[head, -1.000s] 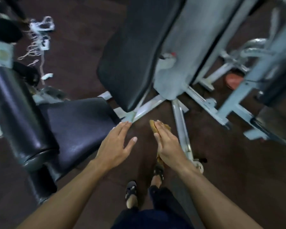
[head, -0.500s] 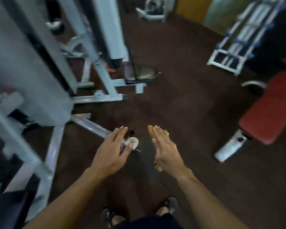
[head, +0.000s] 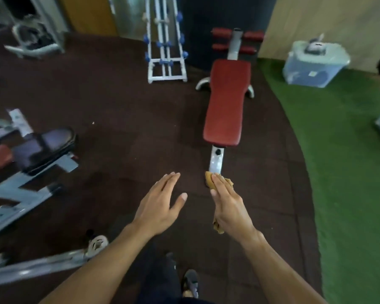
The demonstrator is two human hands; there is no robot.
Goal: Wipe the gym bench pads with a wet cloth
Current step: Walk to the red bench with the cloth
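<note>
A red padded bench (head: 226,106) lies straight ahead on the dark floor, its grey frame post (head: 216,160) pointing toward me and red roller pads (head: 237,41) at its far end. My right hand (head: 229,207) holds a tan cloth (head: 210,182), which pokes out past the fingertips and hangs below the palm. It hovers in the air short of the bench's near end. My left hand (head: 161,205) is held out beside it with straight fingers, holding nothing.
A black-padded machine (head: 42,148) with a grey frame (head: 20,191) stands at the left. A white dumbbell rack (head: 165,42) stands at the back. Green turf (head: 349,172) covers the right side, with a clear plastic box (head: 314,63) on it. My foot (head: 190,283) shows below.
The view has swung right from the black bench and grey machine to the red bench, which now lies straight ahead. Both hands keep their pose, the right still holding the cloth.
</note>
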